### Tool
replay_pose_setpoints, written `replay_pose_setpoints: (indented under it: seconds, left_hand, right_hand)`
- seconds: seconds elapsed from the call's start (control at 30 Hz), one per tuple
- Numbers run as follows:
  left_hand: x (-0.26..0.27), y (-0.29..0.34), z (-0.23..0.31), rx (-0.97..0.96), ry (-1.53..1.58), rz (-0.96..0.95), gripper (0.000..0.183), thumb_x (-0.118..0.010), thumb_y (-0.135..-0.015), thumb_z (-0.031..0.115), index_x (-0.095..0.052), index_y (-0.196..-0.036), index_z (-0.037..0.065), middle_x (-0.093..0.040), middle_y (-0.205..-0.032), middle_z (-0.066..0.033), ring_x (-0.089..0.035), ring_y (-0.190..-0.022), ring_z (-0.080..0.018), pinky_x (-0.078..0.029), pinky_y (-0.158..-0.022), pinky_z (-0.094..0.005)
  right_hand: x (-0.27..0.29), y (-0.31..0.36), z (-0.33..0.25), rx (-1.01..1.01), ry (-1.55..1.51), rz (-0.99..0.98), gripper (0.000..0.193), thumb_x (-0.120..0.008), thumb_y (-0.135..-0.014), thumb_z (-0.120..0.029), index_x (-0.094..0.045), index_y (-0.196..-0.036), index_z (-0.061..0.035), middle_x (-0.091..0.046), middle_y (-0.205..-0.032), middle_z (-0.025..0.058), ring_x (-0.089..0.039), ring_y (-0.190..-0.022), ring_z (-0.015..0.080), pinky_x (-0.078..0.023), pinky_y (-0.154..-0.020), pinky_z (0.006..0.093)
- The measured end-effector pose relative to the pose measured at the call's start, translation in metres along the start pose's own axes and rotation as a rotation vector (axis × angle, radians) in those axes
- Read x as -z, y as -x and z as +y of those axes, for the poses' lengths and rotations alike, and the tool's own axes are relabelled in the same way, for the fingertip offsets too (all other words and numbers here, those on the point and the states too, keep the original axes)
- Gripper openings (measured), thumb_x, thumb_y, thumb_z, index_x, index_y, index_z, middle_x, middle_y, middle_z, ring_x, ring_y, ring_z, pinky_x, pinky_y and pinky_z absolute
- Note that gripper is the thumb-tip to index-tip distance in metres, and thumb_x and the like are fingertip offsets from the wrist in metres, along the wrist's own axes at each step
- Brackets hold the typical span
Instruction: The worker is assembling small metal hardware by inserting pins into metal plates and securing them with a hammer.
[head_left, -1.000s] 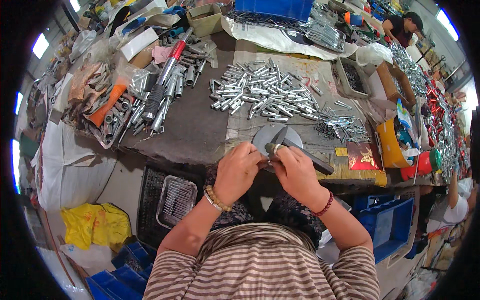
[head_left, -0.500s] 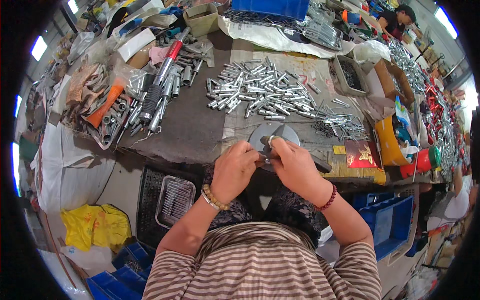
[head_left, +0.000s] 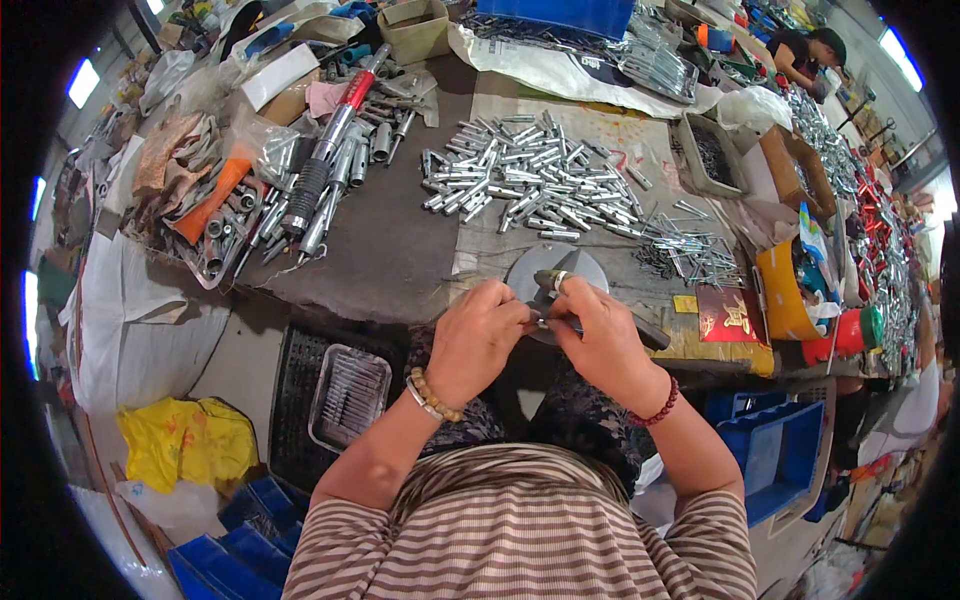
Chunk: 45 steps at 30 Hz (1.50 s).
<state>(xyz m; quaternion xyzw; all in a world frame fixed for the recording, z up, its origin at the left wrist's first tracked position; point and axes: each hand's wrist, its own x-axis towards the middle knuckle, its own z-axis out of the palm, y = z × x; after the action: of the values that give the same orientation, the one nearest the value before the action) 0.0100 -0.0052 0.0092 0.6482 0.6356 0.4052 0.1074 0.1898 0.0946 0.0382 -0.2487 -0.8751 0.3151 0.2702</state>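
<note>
My left hand (head_left: 478, 335) and my right hand (head_left: 597, 338) meet at the near edge of the workbench (head_left: 390, 250), over a round grey metal disc (head_left: 530, 268). Both pinch a small metal part (head_left: 543, 322) between their fingertips; its shape is mostly hidden by my fingers. A short metal piece (head_left: 553, 280) stands just above my right fingers. A big heap of silver metal sleeves (head_left: 525, 185) lies beyond the disc.
Thin metal pins (head_left: 690, 252) lie to the right, by a yellow bin (head_left: 783, 290) and a red card (head_left: 730, 315). Larger tubes and a red-handled tool (head_left: 330, 150) sit left. A wire basket (head_left: 348, 395) and blue crates (head_left: 765, 460) are below. Another person (head_left: 805, 55) works far right.
My hands have stayed together at the disc, shifting slightly while the fingers work the small part. The view has tilted a little.
</note>
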Motion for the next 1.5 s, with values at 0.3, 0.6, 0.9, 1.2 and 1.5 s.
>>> replay_pose_setpoints:
  seconds: [0.3, 0.6, 0.9, 1.2, 1.5]
  left_hand:
    - [-0.001, -0.001, 0.005, 0.025, -0.072, 0.028, 0.009, -0.076, -0.085, 0.009, -0.073, -0.093, 0.008, -0.061, -0.093, -0.0081, -0.064, -0.086, -0.0308, -0.052, -0.073, -0.0442]
    - [0.002, -0.004, 0.007, 0.044, 0.03, -0.008, 0.01, -0.078, -0.083, 0.009, -0.074, -0.092, 0.006, -0.065, -0.094, -0.0079, -0.066, -0.085, -0.029, -0.053, -0.074, -0.0403]
    - [0.004, -0.006, 0.006, 0.047, 0.041, -0.026, 0.009, -0.078, -0.084, 0.008, -0.075, -0.092, 0.006, -0.066, -0.091, -0.0069, -0.067, -0.081, -0.0265, -0.053, -0.071, -0.0371]
    - [0.0, -0.005, 0.001, 0.022, 0.017, -0.008, 0.011, -0.079, -0.082, 0.006, -0.073, -0.092, 0.005, -0.065, -0.093, -0.0076, -0.067, -0.083, -0.0277, -0.053, -0.072, -0.0363]
    - [0.008, -0.003, 0.002, 0.071, 0.078, -0.09, 0.013, -0.077, -0.085, 0.008, -0.077, -0.098, 0.007, -0.064, -0.093, -0.0061, -0.066, -0.084, -0.0238, -0.052, -0.074, -0.035]
  right_hand:
    - [0.006, -0.015, -0.024, 0.255, 0.317, -0.129, 0.032, -0.064, -0.085, -0.002, -0.057, -0.116, -0.004, -0.066, -0.085, 0.0126, -0.064, -0.082, 0.0349, -0.053, -0.073, 0.0468]
    - [0.036, 0.017, 0.003, 0.093, 0.432, 0.114, 0.031, -0.076, -0.082, -0.007, -0.065, -0.11, -0.0034, -0.067, -0.095, 0.0119, -0.064, -0.092, 0.0346, -0.052, -0.08, 0.0453]
    - [0.046, 0.051, -0.004, -0.117, 0.296, 0.127, 0.025, -0.074, -0.085, -0.004, -0.067, -0.109, -0.007, -0.064, -0.099, 0.0118, -0.068, -0.081, 0.034, -0.055, -0.07, 0.0449]
    - [0.037, 0.069, -0.019, 0.06, 0.495, 0.045, 0.026, -0.068, -0.083, -0.002, -0.075, -0.106, -0.013, -0.066, -0.097, 0.0063, -0.068, -0.078, 0.0282, -0.056, -0.064, 0.0379]
    - [0.045, 0.035, 0.012, 0.001, 0.359, 0.062, 0.032, -0.074, -0.083, -0.004, -0.071, -0.114, -0.0119, -0.064, -0.1, 0.0105, -0.066, -0.092, 0.031, -0.054, -0.074, 0.0437]
